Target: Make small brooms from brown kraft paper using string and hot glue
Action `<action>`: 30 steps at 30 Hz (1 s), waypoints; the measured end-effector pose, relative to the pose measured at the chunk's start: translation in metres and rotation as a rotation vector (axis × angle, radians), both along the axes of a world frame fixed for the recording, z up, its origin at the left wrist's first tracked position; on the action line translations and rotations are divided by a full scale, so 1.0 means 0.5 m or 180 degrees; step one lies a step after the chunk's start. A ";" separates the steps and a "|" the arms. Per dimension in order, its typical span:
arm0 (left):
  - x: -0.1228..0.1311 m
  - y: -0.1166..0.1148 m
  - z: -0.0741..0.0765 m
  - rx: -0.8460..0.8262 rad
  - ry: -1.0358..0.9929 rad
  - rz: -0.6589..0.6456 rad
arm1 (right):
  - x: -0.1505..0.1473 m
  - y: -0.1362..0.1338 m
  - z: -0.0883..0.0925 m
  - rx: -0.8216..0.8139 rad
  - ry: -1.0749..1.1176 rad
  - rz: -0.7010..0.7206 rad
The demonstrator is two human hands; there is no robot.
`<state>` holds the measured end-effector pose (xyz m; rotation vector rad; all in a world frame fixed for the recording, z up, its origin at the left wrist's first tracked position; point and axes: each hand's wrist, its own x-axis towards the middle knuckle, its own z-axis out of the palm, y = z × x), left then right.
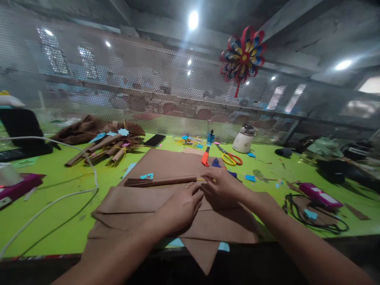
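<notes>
A thin roll of brown paper [175, 180], fanned at its left end, lies across flat brown sheets [166, 160]. Yellow string runs along its lower side and shows past its right end. My left hand [181, 204] rests on the paper with its fingers curled together at the roll's right end; what they hold, if anything, is hidden. Just to the right, my right hand [221, 184] has its fingers bent in a pinch on the yellow string [200, 179]. A blue paper scrap with a star cut-out [147, 176] lies against the roll.
Behind the sheets lie an orange-handled cutter [205, 157], yellow-handled scissors [233, 159] and a phone [154, 140]. A pile of brown paper rolls [111, 148] is at left, near a white cable [95, 178]. A white jar [243, 140] and a purple device [320, 196] stand right.
</notes>
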<state>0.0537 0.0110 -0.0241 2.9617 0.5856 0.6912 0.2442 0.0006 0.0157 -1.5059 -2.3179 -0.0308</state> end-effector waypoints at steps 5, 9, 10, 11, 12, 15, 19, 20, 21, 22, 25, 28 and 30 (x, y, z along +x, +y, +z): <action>0.000 0.003 -0.004 -0.0005 0.0038 -0.0030 | -0.076 0.041 0.023 -0.0248 -0.0211 0.0218; -0.002 0.002 -0.004 -0.0078 0.0072 0.0094 | -0.097 0.040 0.024 -0.0207 -0.0246 0.0292; -0.002 0.002 -0.003 -0.0090 0.0043 0.0083 | -0.093 0.034 0.021 -0.0184 -0.0248 0.0284; -0.002 0.001 -0.002 -0.0089 0.0009 0.0046 | -0.086 0.027 0.017 -0.0155 -0.0242 0.0253; -0.002 0.001 -0.001 -0.0073 -0.0034 0.0005 | -0.076 0.021 0.013 -0.0121 -0.0233 0.0193; -0.001 0.002 -0.003 0.0034 -0.0130 -0.0029 | -0.030 0.020 0.002 0.0013 -0.0217 -0.0183; -0.001 0.007 -0.009 0.0145 -0.0016 0.0105 | 0.047 0.077 0.006 0.0037 -0.0248 -0.0869; -0.001 0.008 -0.011 0.0154 0.0019 0.0120 | 0.064 0.100 0.010 -0.0003 -0.0250 -0.1042; -0.002 0.009 -0.011 0.0159 0.0045 0.0130 | 0.078 0.124 0.013 -0.0052 -0.0253 -0.1220; -0.002 0.010 -0.011 0.0165 0.0059 0.0143 | 0.089 0.149 0.016 -0.0113 -0.0260 -0.1397; -0.003 0.009 -0.010 0.0150 0.0093 0.0180 | 0.096 0.219 0.018 -0.0362 -0.0270 -0.1830; -0.004 0.006 -0.007 0.0099 0.0131 0.0222 | 0.069 0.267 0.010 -0.0638 -0.0207 -0.2099; -0.003 0.004 -0.005 0.0084 0.0162 0.0236 | 0.045 0.287 0.004 -0.0802 -0.0098 -0.2219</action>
